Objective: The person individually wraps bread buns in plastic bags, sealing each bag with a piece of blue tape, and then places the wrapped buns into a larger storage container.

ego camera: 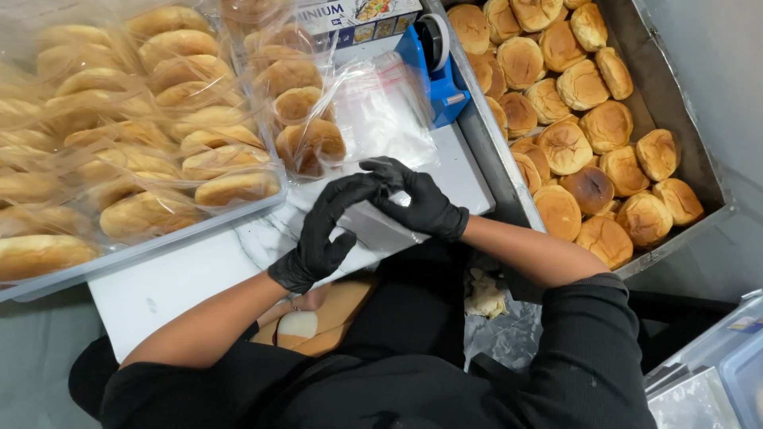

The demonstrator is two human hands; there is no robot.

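Observation:
Both my hands wear black gloves and meet over a white board point(183, 278). My left hand point(322, 234) and my right hand point(417, 202) pinch the edge of a thin clear plastic bag point(380, 226) that lies flat between them; whether anything is inside it I cannot tell. Just beyond my fingers lies a stack of empty clear bags point(381, 111). Beside the stack is a bagged bun point(311, 144).
A tray point(159, 242) of bagged buns point(151, 119) fills the left. At the right, a metal tray point(675, 103) holds several loose golden buns point(572, 119). A blue tape dispenser point(435, 67) stands between them. Clear plastic containers point(715, 373) sit at the bottom right.

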